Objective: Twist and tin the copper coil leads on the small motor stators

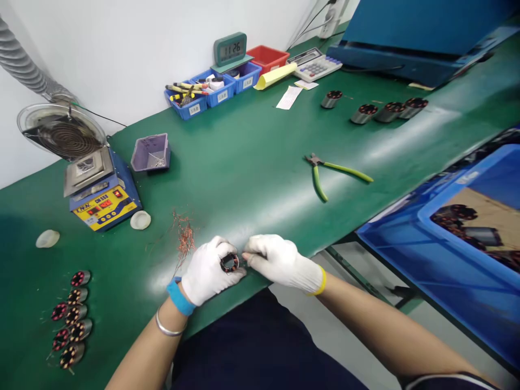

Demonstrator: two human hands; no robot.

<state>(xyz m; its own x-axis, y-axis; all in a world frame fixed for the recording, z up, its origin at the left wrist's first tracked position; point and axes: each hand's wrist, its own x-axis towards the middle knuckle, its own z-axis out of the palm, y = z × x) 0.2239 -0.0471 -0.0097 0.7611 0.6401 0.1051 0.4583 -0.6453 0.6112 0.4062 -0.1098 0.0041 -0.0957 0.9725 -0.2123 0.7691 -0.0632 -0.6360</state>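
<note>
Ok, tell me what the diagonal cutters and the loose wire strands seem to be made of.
Diagonal cutters: dark grey metal head, probably steel, with a dull sheen; smooth green grips, likely plastic or rubber. Wire strands: likely copper, bare or enamelled, judging by their orange-brown colour.

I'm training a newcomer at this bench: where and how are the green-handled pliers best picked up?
Probably by both green handles, the right hand coming from the near side. The pliers lie flat and open, metal head pointing away, handles splayed nearer and rightward, so they offer the readier hold.
</note>
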